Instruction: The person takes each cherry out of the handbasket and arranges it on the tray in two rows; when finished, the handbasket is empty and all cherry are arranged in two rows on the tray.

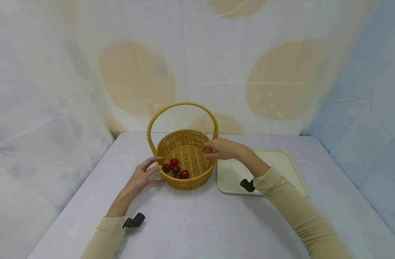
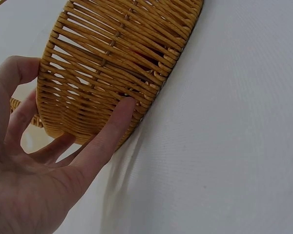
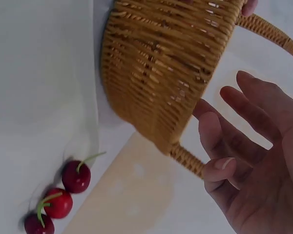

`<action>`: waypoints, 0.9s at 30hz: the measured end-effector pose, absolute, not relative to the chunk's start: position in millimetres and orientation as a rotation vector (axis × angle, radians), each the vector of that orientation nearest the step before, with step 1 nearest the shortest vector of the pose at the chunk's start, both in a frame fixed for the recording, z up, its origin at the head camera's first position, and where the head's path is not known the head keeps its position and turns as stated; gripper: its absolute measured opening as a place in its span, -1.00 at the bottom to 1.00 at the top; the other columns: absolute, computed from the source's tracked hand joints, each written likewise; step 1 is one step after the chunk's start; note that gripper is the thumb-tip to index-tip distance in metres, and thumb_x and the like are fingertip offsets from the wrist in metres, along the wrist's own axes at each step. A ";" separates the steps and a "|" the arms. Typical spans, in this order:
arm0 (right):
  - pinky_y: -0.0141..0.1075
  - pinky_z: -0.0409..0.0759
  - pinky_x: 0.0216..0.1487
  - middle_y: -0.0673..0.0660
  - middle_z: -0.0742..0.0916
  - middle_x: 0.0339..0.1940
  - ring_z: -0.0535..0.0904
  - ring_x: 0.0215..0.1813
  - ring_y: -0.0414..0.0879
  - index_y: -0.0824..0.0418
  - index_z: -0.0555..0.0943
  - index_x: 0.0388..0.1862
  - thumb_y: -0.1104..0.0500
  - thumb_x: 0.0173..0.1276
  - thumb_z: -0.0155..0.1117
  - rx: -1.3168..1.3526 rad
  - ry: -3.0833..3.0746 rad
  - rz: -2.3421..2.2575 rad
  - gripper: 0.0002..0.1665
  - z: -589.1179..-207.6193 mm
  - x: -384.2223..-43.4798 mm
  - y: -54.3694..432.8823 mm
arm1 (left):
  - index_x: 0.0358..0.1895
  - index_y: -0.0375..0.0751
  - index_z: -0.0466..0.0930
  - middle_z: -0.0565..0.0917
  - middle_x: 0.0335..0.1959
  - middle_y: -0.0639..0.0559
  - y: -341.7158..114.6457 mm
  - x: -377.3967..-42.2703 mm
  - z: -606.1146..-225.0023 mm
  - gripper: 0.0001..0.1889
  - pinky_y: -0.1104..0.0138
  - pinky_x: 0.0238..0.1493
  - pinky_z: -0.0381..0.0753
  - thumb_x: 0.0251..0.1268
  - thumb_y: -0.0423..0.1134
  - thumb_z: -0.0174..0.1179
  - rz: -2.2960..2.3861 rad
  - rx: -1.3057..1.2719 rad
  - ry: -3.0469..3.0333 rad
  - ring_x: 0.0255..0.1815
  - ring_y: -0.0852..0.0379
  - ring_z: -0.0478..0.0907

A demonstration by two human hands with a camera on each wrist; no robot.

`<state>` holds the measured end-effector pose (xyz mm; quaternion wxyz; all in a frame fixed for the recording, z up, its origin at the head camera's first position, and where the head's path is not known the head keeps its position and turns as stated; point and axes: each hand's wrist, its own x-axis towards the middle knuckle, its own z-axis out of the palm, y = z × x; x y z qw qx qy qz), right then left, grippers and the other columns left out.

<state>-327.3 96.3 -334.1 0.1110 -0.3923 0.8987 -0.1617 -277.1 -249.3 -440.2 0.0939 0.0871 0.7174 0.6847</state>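
- Pale, faintly patterned cloth covers the table (image 1: 197,223) and hangs as a backdrop behind it; the work sits at the centre of this surface.
- Left hand (image 1: 141,177): fingers straight and spread, nothing clasped. The left wrist view shows the thumb (image 2: 111,127) laid flat against the woven wall of the basket (image 2: 112,63), low down near the table. Judged to be bracing the basket from that side rather than lifting it.
- Basket (image 1: 187,181): yellow wicker, round, with an upright hoop handle (image 1: 182,104). It stands on the table between the two hands, its right side just beside the tray.
- Cherries (image 1: 175,168): a small cluster of dark red fruit, lying inside the basket against its near-left wall. The right wrist view shows three with green stems (image 3: 63,197).
- Right hand (image 1: 220,149): at the right rim, beside the handle's foot. The right wrist view shows the fingers (image 3: 249,117) loosely extended near the handle's base and closed round nothing. Whether they touch the rim cannot be told.
- Tray (image 1: 289,169): cream, shallow, flat on the table at the right, partly under the right forearm.
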 end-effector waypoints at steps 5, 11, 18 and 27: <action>-0.28 0.67 -0.08 0.11 0.77 -0.12 0.69 -0.09 -0.04 0.09 0.56 0.20 0.07 0.49 0.16 -1.181 2.603 -0.517 -0.64 -339.1 -329.7 82.2 | 0.43 -0.23 0.23 0.11 0.55 0.03 -249.8 -280.3 -440.7 -0.37 -0.15 -0.03 0.69 0.39 -0.10 0.20 2.040 0.260 2.116 0.54 -0.22 0.11; -0.27 0.65 -0.03 0.12 0.76 -0.07 0.66 -0.04 -0.06 0.10 0.57 0.20 0.07 0.49 0.16 -1.228 2.557 -0.551 -0.65 -349.8 -335.2 67.5 | 0.43 -0.24 0.23 0.10 0.55 0.03 -249.7 -283.2 -442.9 -0.38 -0.17 -0.02 0.68 0.41 -0.13 0.19 2.047 0.266 2.107 0.55 -0.22 0.09; -0.26 0.67 0.05 0.08 0.74 0.02 0.66 0.03 -0.10 0.17 0.56 0.23 0.09 0.49 0.17 -1.229 2.548 -0.558 -0.60 -368.4 -343.3 55.2 | 0.43 -0.24 0.23 0.11 0.55 0.03 -248.5 -282.1 -441.5 -0.37 -0.14 -0.03 0.69 0.39 -0.11 0.21 2.044 0.262 2.104 0.54 -0.21 0.10; -0.18 0.66 0.10 0.13 0.72 0.05 0.65 0.08 -0.03 0.20 0.59 0.19 0.10 0.48 0.17 -1.226 2.534 -0.578 -0.63 -383.9 -350.5 38.0 | 0.43 -0.25 0.23 0.08 0.56 0.03 -250.3 -279.7 -439.4 -0.36 -0.16 -0.01 0.68 0.40 -0.10 0.20 2.039 0.268 2.115 0.55 -0.22 0.09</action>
